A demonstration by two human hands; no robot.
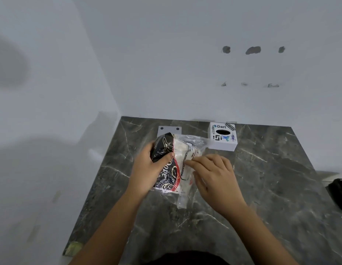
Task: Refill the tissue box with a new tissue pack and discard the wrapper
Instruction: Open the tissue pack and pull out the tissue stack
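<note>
One tissue pack (171, 161) lies near the middle of the dark marble table (271, 188), a little toward the far edge. Its wrapper is clear, crinkled plastic printed black with gold swirls, a red band and white lettering on the left part; the right part is see-through, showing the white tissues and a black-outlined label. A loose flap of clear plastic trails off toward the near edge, and another bunches toward the far right, close to the box. Two hands work on it. The left hand (147, 169) is closed around the black printed end, thumb pressed across the top and fingers wrapped behind. The right hand (214, 176) rests on the clear side with its fingertips curled and pinching at the plastic by the label; whether they have actually caught the film cannot be told. One tissue box (222, 136) stands at the far edge of the table, right of the pack and against the wall; it is white, roughly cubic, with a dark oval slot on top and several stickers, one reading "Dart". One flat white plate (169, 129) with two dark holes lies at the far edge just behind the pack, partly hidden by it. One dark object (338, 194) sits beyond the table's right edge, cut off by the frame.
</note>
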